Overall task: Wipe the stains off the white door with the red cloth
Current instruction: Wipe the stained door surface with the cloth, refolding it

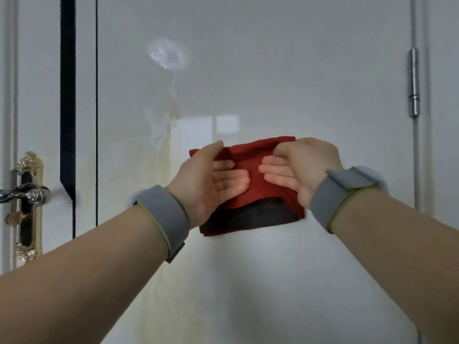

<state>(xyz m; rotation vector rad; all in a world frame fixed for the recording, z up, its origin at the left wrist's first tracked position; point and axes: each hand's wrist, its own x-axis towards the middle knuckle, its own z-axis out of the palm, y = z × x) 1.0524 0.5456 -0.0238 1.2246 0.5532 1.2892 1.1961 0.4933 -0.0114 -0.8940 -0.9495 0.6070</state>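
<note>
A folded red cloth (258, 189) is held up in front of the white door (285, 78), at the middle of the view. My left hand (211, 180) grips its left edge, thumb on top and fingers curled under the fabric. My right hand (298, 170) grips its right edge the same way. A whitish smeared stain (167, 55) sits on the door above and left of the cloth. A yellowish streak (169, 135) runs down from it, to the left of the cloth. Whether the cloth touches the door I cannot tell.
A gold door handle plate with a silver lever (27, 194) is at the left edge. A black vertical strip (67, 100) runs down the panel beside it. A metal hinge (414, 83) is on the right door edge. Both wrists wear grey bands.
</note>
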